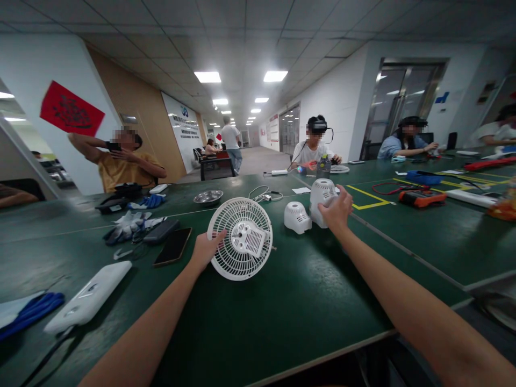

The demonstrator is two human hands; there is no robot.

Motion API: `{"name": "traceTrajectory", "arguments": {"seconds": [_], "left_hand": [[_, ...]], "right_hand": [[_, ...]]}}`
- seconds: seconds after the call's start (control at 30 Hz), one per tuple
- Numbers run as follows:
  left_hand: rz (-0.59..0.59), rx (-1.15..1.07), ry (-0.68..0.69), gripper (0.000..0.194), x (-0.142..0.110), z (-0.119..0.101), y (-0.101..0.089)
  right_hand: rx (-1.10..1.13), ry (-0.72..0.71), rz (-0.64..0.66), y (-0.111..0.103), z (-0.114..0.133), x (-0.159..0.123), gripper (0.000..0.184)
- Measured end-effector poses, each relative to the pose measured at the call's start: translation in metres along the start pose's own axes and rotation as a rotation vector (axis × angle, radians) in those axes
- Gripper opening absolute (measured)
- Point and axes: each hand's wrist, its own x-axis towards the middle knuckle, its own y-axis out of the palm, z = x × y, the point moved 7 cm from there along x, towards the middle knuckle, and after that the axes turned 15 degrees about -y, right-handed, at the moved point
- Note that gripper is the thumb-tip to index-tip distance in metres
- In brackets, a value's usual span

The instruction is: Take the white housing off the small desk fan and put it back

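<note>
The left hand (205, 248) has its fingers closed on the left rim of a white fan grille (222, 260), thumb laid over the bars; the fingers behind are hidden. The grille faces the wearer, tilted up over the middle of the green tabletop (290, 306), with a slotted motor mount (252, 240) at its centre. Whether its lower rim touches the tabletop I cannot tell.

The right hand (339, 210) is curled part-open around the right side of a tall white vented housing (316, 208), thumb in front and the far fingers partly out of sight. This may be two covers stacked; the view does not settle it. A smaller vented cover (297, 217) stands upright just left of it, farther from the tabletop's near edge than the grille's lower rim.

For good handling, the rim hold seems sound: it leaves the mount free, and light thumb pressure should spare the thin bars. The housing is best gripped by its solid sides and lifted straight up, so it does not knock the smaller cover.
</note>
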Motion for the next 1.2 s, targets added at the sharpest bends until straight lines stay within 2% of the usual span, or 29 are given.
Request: {"name": "traceTrajectory", "arguments": {"seconds": [0.13, 0.2, 0.27, 0.37, 0.47, 0.57, 0.67, 0.83, 0.9, 1.0, 1.2], "left_hand": [[0.053, 0.006, -0.021, 0.026, 0.002, 0.002, 0.001], [0.079, 0.012, -0.016, 0.027, 0.001, 0.002, 0.003], [0.078, 0.02, 0.005, 0.029, 0.0, 0.001, 0.003], [0.075, 0.027, 0.03, 0.031, -0.001, -0.001, 0.003], [0.082, 0.036, 0.03, 0.033, 0.001, 0.0, 0.004], [0.079, 0.053, 0.036, 0.036, 0.003, 0.001, 0.003], [0.088, 0.07, 0.054, 0.038, 0.005, 0.002, 0.003], [0.078, 0.065, 0.061, 0.038, 0.006, 0.002, 0.002], [0.078, 0.064, 0.058, 0.038, 0.006, 0.002, 0.002], [0.082, 0.062, 0.055, 0.037, 0.007, 0.003, 0.003], [0.084, 0.069, 0.033, 0.038, 0.009, 0.004, 0.003]], "right_hand": [[0.15, 0.239, 0.204, 0.036, -0.04, -0.015, 0.088], [0.153, 0.317, 0.236, 0.044, -0.05, -0.02, 0.088], [0.15, 0.36, 0.201, 0.043, -0.052, -0.022, 0.086], [0.185, 0.402, 0.053, 0.032, -0.048, -0.018, 0.082], [0.252, 0.349, -0.118, 0.016, -0.032, -0.008, 0.079], [0.311, 0.207, -0.165, 0.006, -0.004, 0.003, 0.077], [0.302, 0.088, -0.083, 0.01, 0.025, 0.003, 0.078], [0.194, 0.01, 0.241, 0.041, 0.049, -0.015, 0.081], [0.183, 0.005, 0.291, 0.048, 0.049, -0.02, 0.081], [0.182, 0.02, 0.27, 0.048, 0.04, -0.018, 0.083], [0.176, 0.121, 0.075, 0.024, -0.01, 0.003, 0.081]]}}
